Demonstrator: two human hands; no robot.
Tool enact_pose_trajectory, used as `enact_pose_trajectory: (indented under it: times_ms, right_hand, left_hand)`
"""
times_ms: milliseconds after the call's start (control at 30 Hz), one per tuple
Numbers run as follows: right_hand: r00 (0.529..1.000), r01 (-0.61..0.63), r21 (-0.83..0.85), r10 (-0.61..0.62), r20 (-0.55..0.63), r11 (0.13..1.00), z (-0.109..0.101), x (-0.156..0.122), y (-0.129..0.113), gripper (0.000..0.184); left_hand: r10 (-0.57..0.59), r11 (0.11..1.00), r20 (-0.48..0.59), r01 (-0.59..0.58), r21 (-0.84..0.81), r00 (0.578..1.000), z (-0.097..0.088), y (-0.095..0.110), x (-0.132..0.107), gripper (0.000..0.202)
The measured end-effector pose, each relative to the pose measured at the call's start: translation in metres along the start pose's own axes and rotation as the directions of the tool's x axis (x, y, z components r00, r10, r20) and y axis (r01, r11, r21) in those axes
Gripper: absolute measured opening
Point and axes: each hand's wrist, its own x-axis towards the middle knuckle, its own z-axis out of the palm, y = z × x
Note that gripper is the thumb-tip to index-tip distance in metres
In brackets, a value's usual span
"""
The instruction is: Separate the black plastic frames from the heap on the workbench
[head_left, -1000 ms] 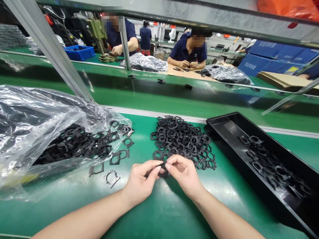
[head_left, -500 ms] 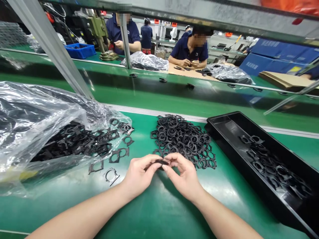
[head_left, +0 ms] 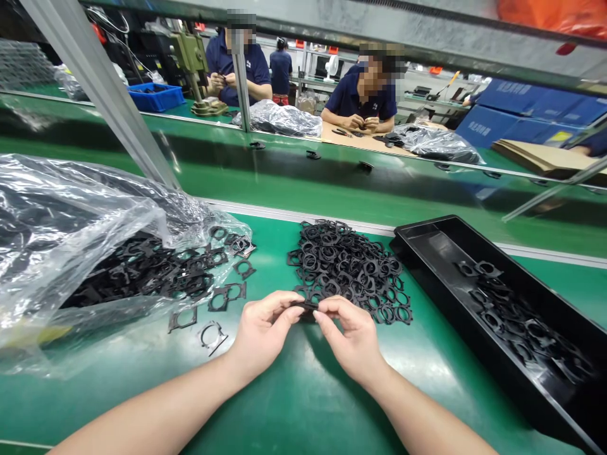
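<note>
Between my two hands a small black plastic part (head_left: 308, 306) is held up edge-on, so its full outline is hidden. My left hand (head_left: 265, 325) pinches its left end with thumb and fingers. At the other end, my right hand (head_left: 349, 332) pinches it the same way. Just beyond my fingertips lies a heap of black ring-shaped parts (head_left: 346, 259). Left of my hands, several flat black frames with round openings lie loose, among them one frame (head_left: 212, 337) near my left wrist.
A clear plastic bag (head_left: 85, 208) spilling black frames covers the left side. On the right stands a long black tray (head_left: 427, 253) with parts inside. Beyond the bench edge a green conveyor (head_left: 227, 170) carries small black pieces. A metal post (head_left: 104, 95) rises at left; co-workers sit opposite.
My right fingers have shifted slightly on the black part, and it now sits more level between my hands. My left thumb has moved a little. The conveyor pieces have drifted slightly right.
</note>
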Motion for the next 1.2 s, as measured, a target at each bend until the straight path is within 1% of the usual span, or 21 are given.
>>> enact_pose_trajectory:
  times_ms: [67, 133, 200, 267, 333, 400, 433, 467, 500, 567, 633, 700, 767, 933, 1067, 1200]
  right_hand:
    - [0.999, -0.047, 0.042, 0.046, 0.023, 0.998, -0.0014, 0.0010, 0.0009, 0.008]
    - [0.995, -0.090, 0.074, 0.087, 0.044, 0.993, -0.0031, 0.0025, 0.0020, 0.010]
    - [0.996, -0.073, 0.034, 0.071, 0.057, 0.997, -0.0051, 0.0037, 0.0025, 0.012]
    - [0.997, 0.006, -0.067, -0.001, 0.076, 0.998, -0.0066, 0.0038, 0.0019, 0.012]
    - [0.988, 0.118, -0.167, -0.099, 0.114, 0.979, -0.0073, 0.0025, 0.0004, 0.009]
    - [0.971, 0.217, -0.223, -0.187, 0.149, 0.950, -0.0069, 0.0007, -0.0013, 0.010]
    - [0.964, 0.247, -0.231, -0.215, 0.154, 0.941, -0.0065, -0.0001, -0.0021, 0.011]
    - [0.962, 0.257, -0.227, -0.228, 0.148, 0.939, -0.0061, -0.0006, -0.0029, 0.012]
    - [0.965, 0.249, -0.213, -0.225, 0.131, 0.945, -0.0057, -0.0009, -0.0037, 0.012]
    - [0.978, 0.200, -0.171, -0.187, 0.091, 0.965, -0.0050, -0.0009, -0.0051, 0.011]
    - [0.986, 0.158, -0.142, -0.149, 0.069, 0.977, -0.0043, -0.0005, -0.0062, 0.009]
    - [0.989, 0.143, -0.137, -0.134, 0.069, 0.980, -0.0034, -0.0004, -0.0066, 0.009]
    - [0.988, 0.146, -0.141, -0.138, 0.061, 0.979, -0.0022, -0.0007, -0.0065, 0.007]
    - [0.985, 0.168, -0.161, -0.170, 0.004, 0.972, 0.0002, -0.0019, -0.0056, 0.006]
    - [0.984, 0.175, -0.161, -0.178, -0.004, 0.971, 0.0006, -0.0026, -0.0057, 0.009]
    - [0.980, 0.187, -0.184, -0.197, -0.037, 0.965, 0.0013, -0.0040, -0.0055, 0.009]
  left_hand:
    - [-0.001, 1.000, 0.016, 0.001, 0.010, 1.000, -0.0005, -0.0008, -0.0005, 0.010]
    - [0.004, 1.000, 0.054, -0.005, 0.029, 0.999, -0.0019, -0.0011, -0.0001, 0.010]
    - [0.047, 0.993, 0.096, -0.057, 0.100, 0.994, -0.0042, -0.0007, 0.0014, 0.010]
    - [0.132, 0.960, 0.140, -0.162, 0.229, 0.981, -0.0069, -0.0001, 0.0035, 0.014]
    - [0.225, 0.889, 0.221, -0.292, 0.352, 0.949, -0.0089, 0.0005, 0.0050, 0.022]
    - [0.278, 0.829, 0.313, -0.391, 0.399, 0.908, -0.0095, 0.0011, 0.0052, 0.027]
    - [0.289, 0.819, 0.338, -0.414, 0.397, 0.896, -0.0093, 0.0015, 0.0050, 0.027]
    - [0.287, 0.827, 0.336, -0.409, 0.385, 0.897, -0.0089, 0.0020, 0.0045, 0.026]
    - [0.271, 0.852, 0.310, -0.377, 0.365, 0.911, -0.0083, 0.0025, 0.0040, 0.025]
    - [0.189, 0.930, 0.213, -0.245, 0.276, 0.959, -0.0071, 0.0037, 0.0034, 0.020]
    - [0.066, 0.987, 0.121, -0.083, 0.138, 0.990, -0.0060, 0.0045, 0.0035, 0.016]
    - [-0.034, 0.999, 0.065, 0.033, 0.012, 0.997, -0.0054, 0.0048, 0.0040, 0.014]
    - [-0.085, 0.994, 0.043, 0.087, -0.058, 0.995, -0.0050, 0.0045, 0.0045, 0.014]
    - [-0.111, 0.984, 0.035, 0.115, -0.135, 0.993, -0.0043, 0.0038, 0.0042, 0.015]
    - [-0.092, 0.986, 0.033, 0.096, -0.134, 0.995, -0.0038, 0.0045, 0.0034, 0.014]
    - [-0.076, 0.990, 0.017, 0.077, -0.120, 0.997, -0.0025, 0.0044, 0.0024, 0.014]
